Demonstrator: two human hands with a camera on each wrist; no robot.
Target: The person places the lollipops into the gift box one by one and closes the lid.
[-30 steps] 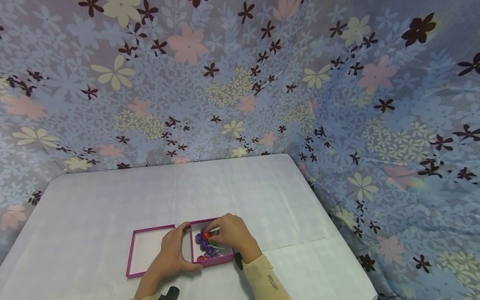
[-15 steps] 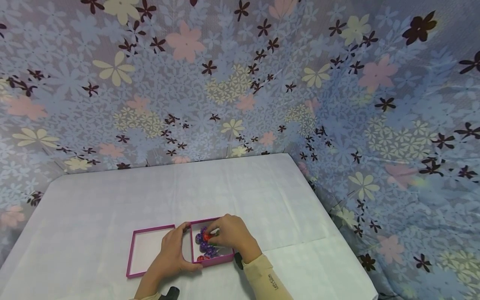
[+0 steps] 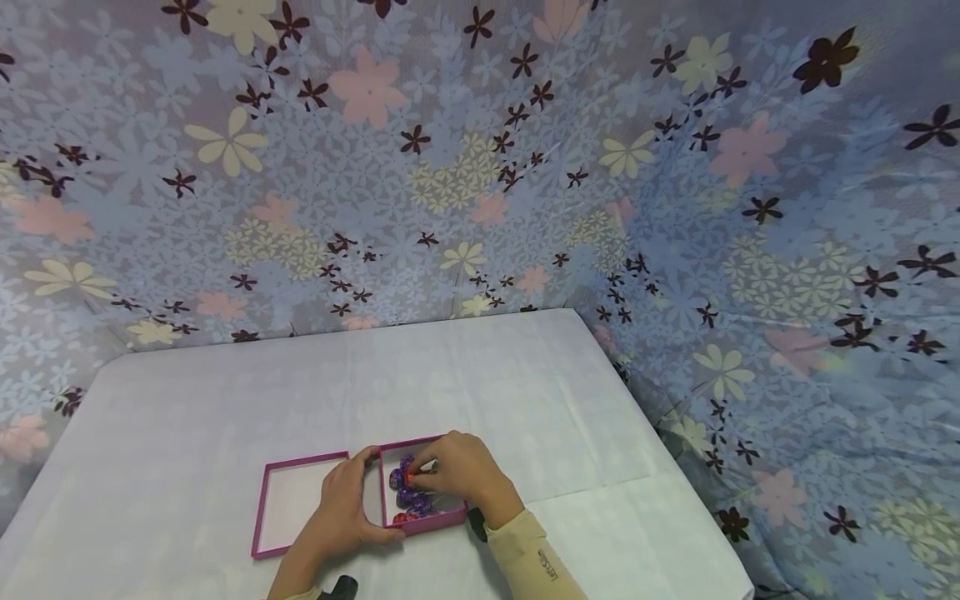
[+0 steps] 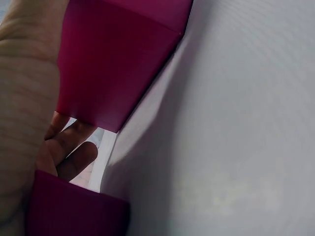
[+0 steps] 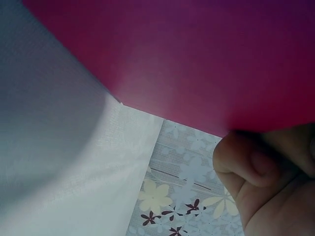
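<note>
A magenta open box [image 3: 433, 523] with a white inside stands on the table, holding several round wrapped lollipops. My left hand [image 3: 343, 504] grips its left side, thumb at the front corner and fingers at the back corner. My right hand [image 3: 468, 473] reaches down into the box, thumb and fingertips pinching a red lollipop [image 3: 409, 480] that is mostly covered by them. Purple lollipops [image 3: 405, 498] lie close by, and red ones [image 3: 403, 517] sit at the front left corner. The right wrist view has the box's outer wall [image 5: 172, 64] above my curled fingers.
Left of the box lies a magenta-rimmed white lid [image 3: 258, 521], partly behind my left forearm. A white cloth covers the table [image 3: 525, 392]. Floral fabric [image 3: 420, 208] hangs along the back and right sides.
My right fingertips have shifted slightly left inside the box and now cover more of the red lollipop. My left hand keeps its hold on the box.
</note>
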